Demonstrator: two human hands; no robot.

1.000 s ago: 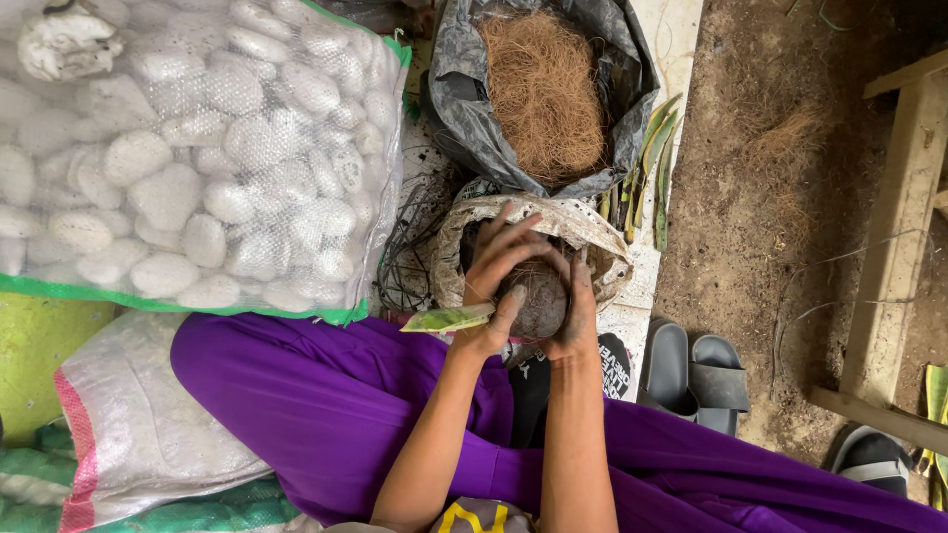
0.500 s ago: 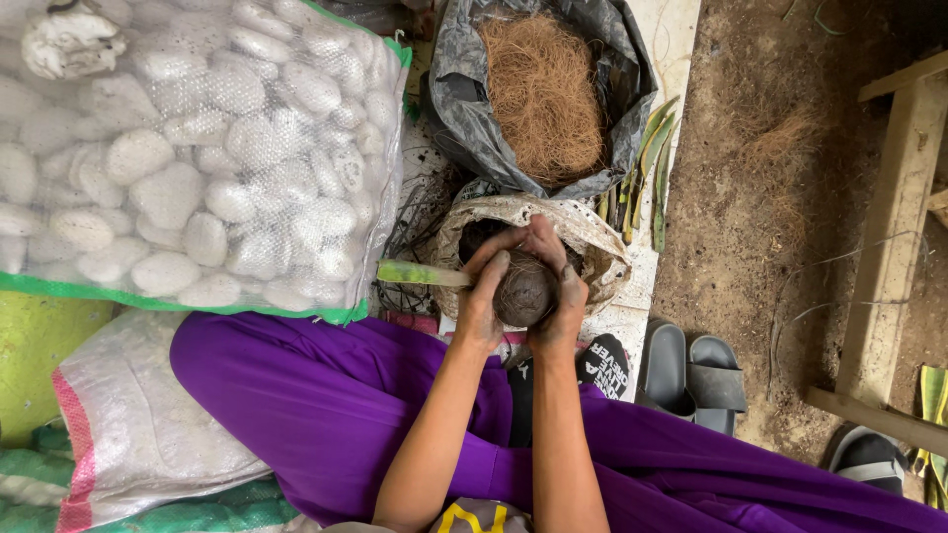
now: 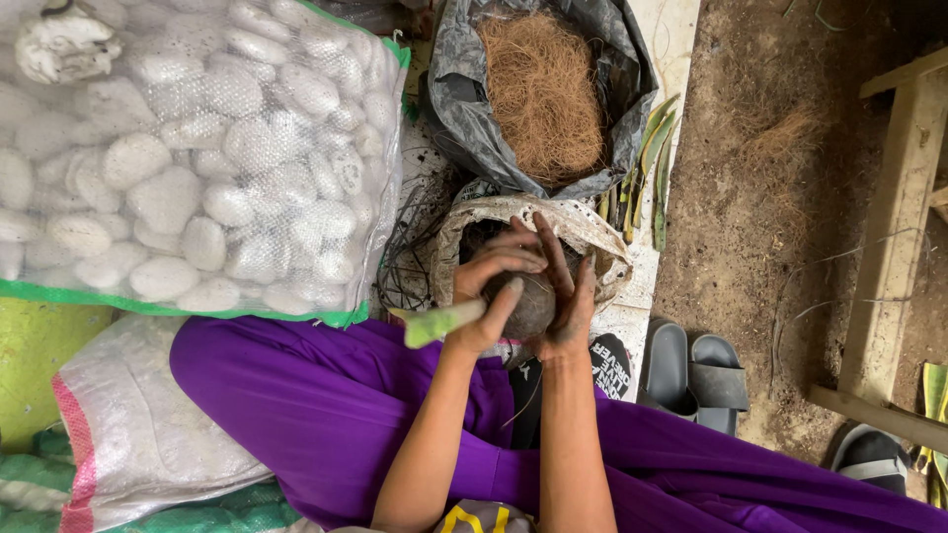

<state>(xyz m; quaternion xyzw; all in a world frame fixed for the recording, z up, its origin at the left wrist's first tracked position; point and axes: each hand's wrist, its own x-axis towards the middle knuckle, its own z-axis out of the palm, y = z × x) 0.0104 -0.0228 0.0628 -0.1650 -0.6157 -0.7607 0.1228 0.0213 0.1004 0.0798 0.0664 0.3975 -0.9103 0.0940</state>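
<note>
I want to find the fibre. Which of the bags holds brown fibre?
The dark grey bag at the top holds brown fibre. The mesh sack left of it holds white lumps.

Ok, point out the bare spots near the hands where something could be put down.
Bare dirt floor lies free between the leaf strips and the wooden frame, above the grey sandals. It is crowded where both hands, left hand and right hand, press the dark ball over the soil sack, between stone bag and fibre bag.

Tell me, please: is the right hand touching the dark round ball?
Touching. In the head view the right hand wraps the right side of the dark round ball, fingers lying over its top with no gap, while the left hand cups the other side.
</note>
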